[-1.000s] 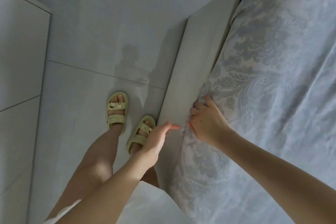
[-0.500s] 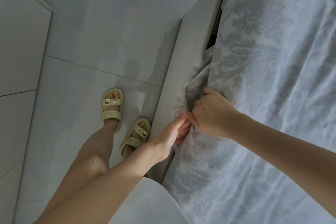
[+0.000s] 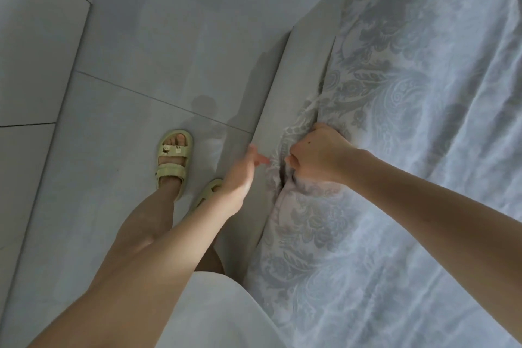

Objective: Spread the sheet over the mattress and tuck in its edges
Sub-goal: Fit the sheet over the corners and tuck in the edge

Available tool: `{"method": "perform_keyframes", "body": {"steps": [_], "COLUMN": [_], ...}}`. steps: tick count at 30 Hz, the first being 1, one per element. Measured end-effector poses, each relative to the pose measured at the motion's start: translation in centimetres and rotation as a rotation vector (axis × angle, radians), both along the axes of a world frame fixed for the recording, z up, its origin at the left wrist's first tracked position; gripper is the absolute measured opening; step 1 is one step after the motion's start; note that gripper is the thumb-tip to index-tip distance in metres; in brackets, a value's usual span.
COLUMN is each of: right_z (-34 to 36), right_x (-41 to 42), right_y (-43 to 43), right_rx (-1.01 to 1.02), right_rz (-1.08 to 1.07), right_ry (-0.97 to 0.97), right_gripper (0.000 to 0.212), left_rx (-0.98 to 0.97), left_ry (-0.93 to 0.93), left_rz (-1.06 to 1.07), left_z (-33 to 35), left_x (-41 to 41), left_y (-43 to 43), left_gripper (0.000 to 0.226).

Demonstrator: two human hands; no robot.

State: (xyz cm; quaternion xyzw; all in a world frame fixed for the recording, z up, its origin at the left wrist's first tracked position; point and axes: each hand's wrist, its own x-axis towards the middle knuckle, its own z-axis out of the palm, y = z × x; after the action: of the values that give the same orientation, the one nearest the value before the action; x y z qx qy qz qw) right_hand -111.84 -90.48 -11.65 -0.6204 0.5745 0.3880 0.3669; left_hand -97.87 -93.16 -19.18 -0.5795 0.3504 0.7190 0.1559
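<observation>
Two grips on one job, frame centre. Far left is the glossy grey tiled floor. The person stands on it in pale green strapped sandals, hard against the bed so both arms reach the edge.

Next, the left grip is released, fingers straight, tips just beside the bunched hem. Contact: can't tell. Likely set to feed cloth in.

The beige padded bed-frame rail runs up the middle.

The right grip is clenched on a fistful of the white sheet with grey floral print, knuckles at the dark gap beside the rail, so a tuck is in progress.

The sheet fills the right half of the frame, mattress hidden under it. Hem is bunched on the rail just above the fist, not yet in.
</observation>
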Motion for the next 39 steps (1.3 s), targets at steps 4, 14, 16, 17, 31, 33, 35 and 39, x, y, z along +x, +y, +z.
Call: {"method": "perform_keyframes", "body": {"steps": [4, 14, 16, 17, 31, 33, 35, 39], "right_z": [-2.2, -4.9, -4.1, -3.6, -5.7, -4.5, -3.7, -3.7], "right_x": [-1.3, -5.7, -5.9, -6.0, -4.7, -5.0, -6.1, -8.1], "right_y": [-1.9, -4.8, -4.8, -4.7, -6.6, -6.7, -6.5, -5.4], "right_rx": [-0.142, -0.156, -0.165, -0.13, 0.493, 0.233, -0.067, -0.028], "right_rz": [0.012, -0.004, -0.034, -0.052, 0.006, -0.061, 0.076, 0.209], "right_ry": [0.099, 0.128, 0.09, 0.078, 0.261, 0.177, 0.193, 0.381], "right_gripper": [0.031, 0.013, 0.008, 0.01, 0.092, 0.08, 0.075, 0.081], "left_rx": [0.249, 0.354, 0.403, 0.445, 0.297, 0.494, 0.615, 0.714], "left_ry": [0.103, 0.282, 0.313, 0.32, 0.145, 0.225, 0.246, 0.2], "left_rz": [0.145, 0.15, 0.132, 0.116, -0.012, -0.043, -0.077, -0.008], "left_z": [0.5, -0.3, 0.2, 0.2, -1.1, -0.6, -0.8, -1.3], "left_x": [-1.2, -0.8, -1.3, -1.5, -3.2, -3.1, -4.1, -5.4], "left_y": [0.8, 2.5, 2.4, 2.7, 0.0, 0.2, 0.9, 1.4], "left_gripper": [0.048, 0.035, 0.036, 0.037, 0.071, 0.071, 0.072, 0.068]}}
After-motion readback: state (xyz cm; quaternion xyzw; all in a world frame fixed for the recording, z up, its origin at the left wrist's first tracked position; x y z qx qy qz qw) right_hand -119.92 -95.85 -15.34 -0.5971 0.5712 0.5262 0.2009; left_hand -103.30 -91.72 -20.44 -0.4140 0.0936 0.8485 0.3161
